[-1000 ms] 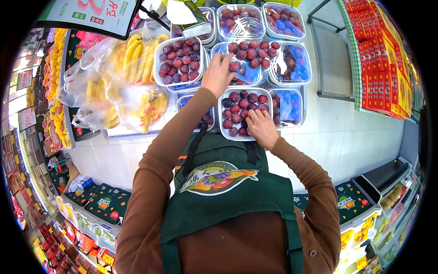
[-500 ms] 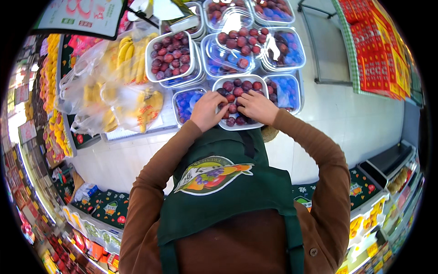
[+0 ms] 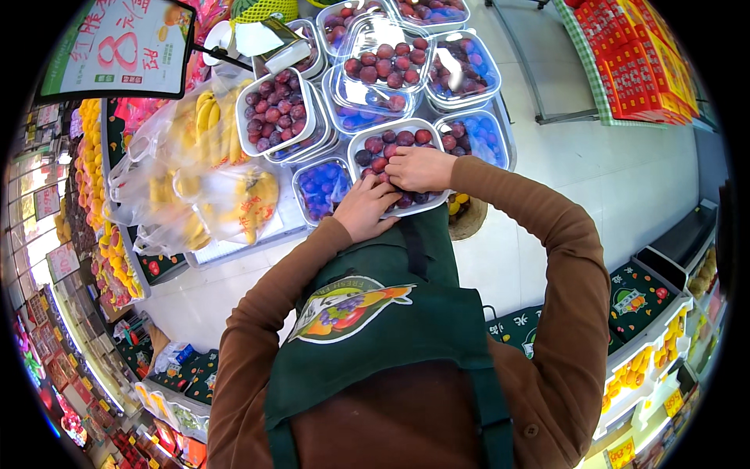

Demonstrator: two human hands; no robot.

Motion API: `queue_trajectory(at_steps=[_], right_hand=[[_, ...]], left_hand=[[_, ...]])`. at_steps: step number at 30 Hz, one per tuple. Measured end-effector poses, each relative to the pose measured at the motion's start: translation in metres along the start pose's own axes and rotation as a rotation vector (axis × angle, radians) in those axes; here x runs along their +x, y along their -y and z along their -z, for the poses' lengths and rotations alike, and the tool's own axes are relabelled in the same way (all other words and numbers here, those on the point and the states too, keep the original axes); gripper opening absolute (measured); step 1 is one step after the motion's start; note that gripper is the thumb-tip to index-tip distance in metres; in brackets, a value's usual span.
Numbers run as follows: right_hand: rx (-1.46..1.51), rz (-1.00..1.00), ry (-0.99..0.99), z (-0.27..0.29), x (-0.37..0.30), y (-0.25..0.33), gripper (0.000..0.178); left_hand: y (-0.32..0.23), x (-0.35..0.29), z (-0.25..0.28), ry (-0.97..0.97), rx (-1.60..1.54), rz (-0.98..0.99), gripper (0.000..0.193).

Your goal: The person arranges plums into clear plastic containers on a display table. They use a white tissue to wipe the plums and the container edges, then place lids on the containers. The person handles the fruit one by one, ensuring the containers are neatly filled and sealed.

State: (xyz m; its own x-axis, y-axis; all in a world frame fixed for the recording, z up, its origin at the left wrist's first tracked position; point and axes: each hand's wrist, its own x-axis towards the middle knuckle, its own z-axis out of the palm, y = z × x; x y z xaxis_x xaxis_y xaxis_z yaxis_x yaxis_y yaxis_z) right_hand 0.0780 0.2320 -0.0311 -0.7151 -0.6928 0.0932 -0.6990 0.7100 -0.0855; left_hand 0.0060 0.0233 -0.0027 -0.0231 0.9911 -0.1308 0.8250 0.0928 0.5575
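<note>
A: How are the hands placed, seen from here?

B: Centre: the bare right hand (image 3: 420,169), fingers bent and close together, reaches into an open white rectangular plastic tray (image 3: 426,206) over round dark-red plums (image 3: 402,139). Whether a plum is gripped cannot be told; the palm side is hidden.

A: And the other?

B: The bare left hand (image 3: 364,209) lies at the tray's near left corner, fingers slightly parted and curved over the rim. I cannot tell whether their tips press on a plum.

A: Position of the tray?

B: At the near edge of the grey-edged white desk (image 3: 234,252), just before the dark-green cloth apron (image 3: 375,359). Just left of it: a clear plastic tub (image 3: 299,187) with blue contents. Behind it: a transparent plastic lid (image 3: 384,31) bearing loose plums.

A: Any writing?

B: Upper left: a black-framed white rectangular sign (image 3: 117,51) with large red characters and a numeral. Below: clear plastic bags (image 3: 148,156) of yellow bananas (image 3: 208,116), printed in red. Upper right: red boxes (image 3: 637,70) with yellow sides, lettering too small to read. Apron: an emblem (image 3: 351,309) of coloured fruit, partly folded.
</note>
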Motion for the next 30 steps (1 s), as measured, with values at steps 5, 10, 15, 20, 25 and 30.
queue_trajectory(at_steps=[5, 10, 15, 20, 25, 30], right_hand=[[0.049, 0.008, -0.04, 0.009, -0.004, -0.004, 0.012], [0.366, -0.203, -0.186, 0.054, -0.025, -0.003, 0.026], [0.729, -0.688, 0.038, 0.087, -0.096, 0.034, 0.03], [0.827, -0.94, 0.263, 0.045, -0.137, 0.087, 0.033], [0.771, -1.017, 0.132, 0.045, -0.127, 0.079, 0.025], [0.774, -0.963, -0.28, 0.072, -0.065, 0.021, 0.012]], left_hand=[[-0.002, -0.003, 0.0, 0.002, 0.022, 0.022, 0.048], [-0.002, -0.006, -0.002, -0.038, -0.016, 0.028, 0.048], [0.002, -0.005, -0.005, -0.051, -0.032, 0.009, 0.044], [0.004, -0.004, -0.005, -0.03, -0.028, 0.011, 0.044], [0.006, -0.006, -0.007, -0.041, -0.039, -0.015, 0.047], [0.008, -0.008, -0.006, -0.073, -0.055, -0.045, 0.048]])
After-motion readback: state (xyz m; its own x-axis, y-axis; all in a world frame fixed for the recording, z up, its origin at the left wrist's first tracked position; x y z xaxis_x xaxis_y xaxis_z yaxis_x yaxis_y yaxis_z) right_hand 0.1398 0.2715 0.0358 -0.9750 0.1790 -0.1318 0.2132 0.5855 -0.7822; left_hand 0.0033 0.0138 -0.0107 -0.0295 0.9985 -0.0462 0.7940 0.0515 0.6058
